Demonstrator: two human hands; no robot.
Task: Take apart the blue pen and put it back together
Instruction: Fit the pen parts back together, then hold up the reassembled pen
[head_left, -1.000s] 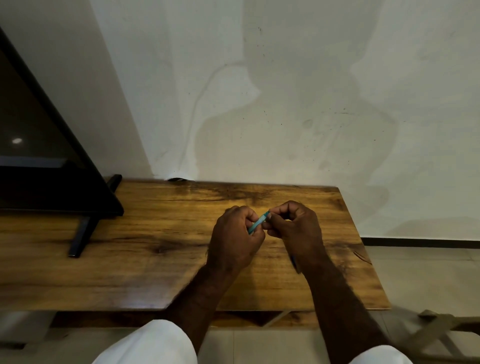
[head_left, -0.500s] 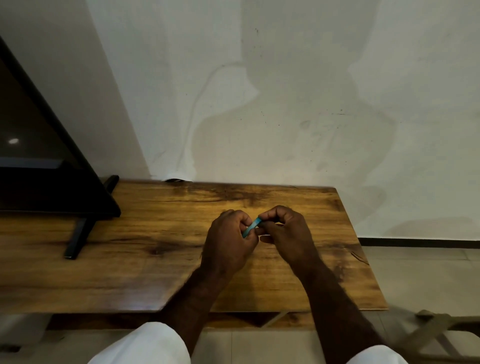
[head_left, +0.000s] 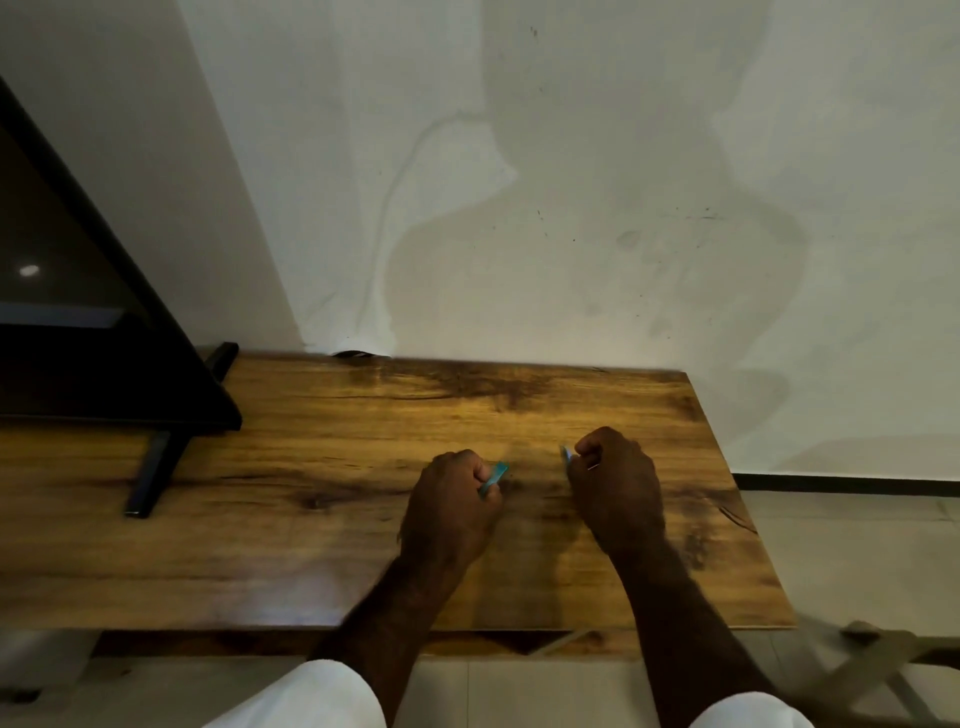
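The blue pen is in two pieces over the wooden table (head_left: 311, 467). My left hand (head_left: 452, 504) is closed around one blue piece (head_left: 496, 475), whose end sticks out up and to the right of the fist. My right hand (head_left: 613, 483) is closed around the other blue piece (head_left: 566, 453), of which only a short tip shows at the left of the fingers. A gap of bare wood separates the two pieces. Both are blurred and mostly hidden inside the fists.
A black TV screen (head_left: 78, 312) on a black foot (head_left: 156, 467) stands on the table's left part. A white wall rises right behind the table. The table's right edge (head_left: 737, 493) drops to a tiled floor, where a wooden frame (head_left: 883, 665) lies.
The hands held the pen together between them; now they have pulled apart sideways, left hand left and right hand right, each keeping one piece of the pen.
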